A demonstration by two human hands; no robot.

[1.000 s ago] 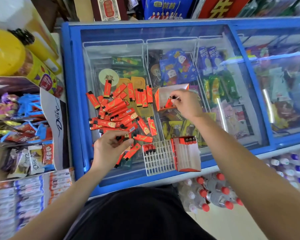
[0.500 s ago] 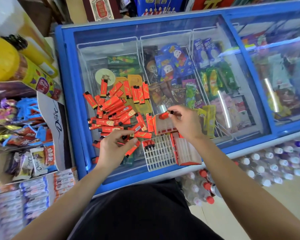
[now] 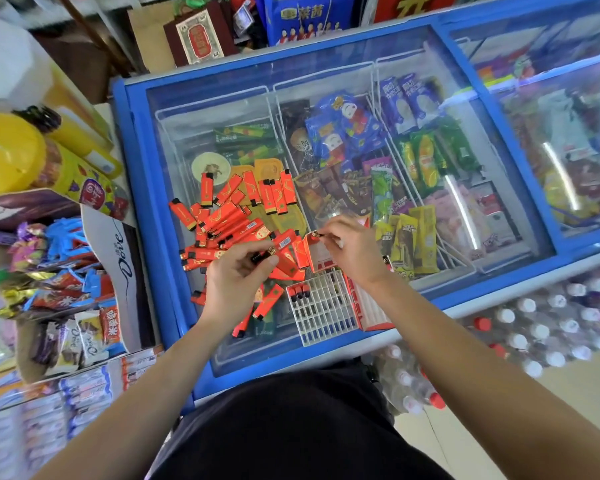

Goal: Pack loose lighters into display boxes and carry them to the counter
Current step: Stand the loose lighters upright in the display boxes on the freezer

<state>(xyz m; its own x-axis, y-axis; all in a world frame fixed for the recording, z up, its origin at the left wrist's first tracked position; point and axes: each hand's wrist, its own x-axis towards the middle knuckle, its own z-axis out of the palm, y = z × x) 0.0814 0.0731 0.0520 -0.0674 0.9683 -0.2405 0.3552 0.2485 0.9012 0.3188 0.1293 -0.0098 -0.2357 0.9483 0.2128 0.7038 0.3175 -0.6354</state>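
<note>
Left hand (image 3: 232, 282) grips a few slim red lighters (image 3: 262, 256), right hand (image 3: 350, 251) pinches one lighter (image 3: 316, 234) at red card box (image 3: 321, 254), glossy pile (image 3: 222, 220) on glass freezer (image 3: 201, 109), three in white plastic grid tray (image 3: 326, 313).

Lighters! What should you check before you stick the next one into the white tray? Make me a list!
1. Left hand grips held lighters: ok.
2. Right hand pinches single lighter: ok.
3. White tray has free slots: ok, only three filled.
4. Which way up the single lighter is turned: cannot tell.
5. Loose pile all packed: not ok, many remain.
</note>
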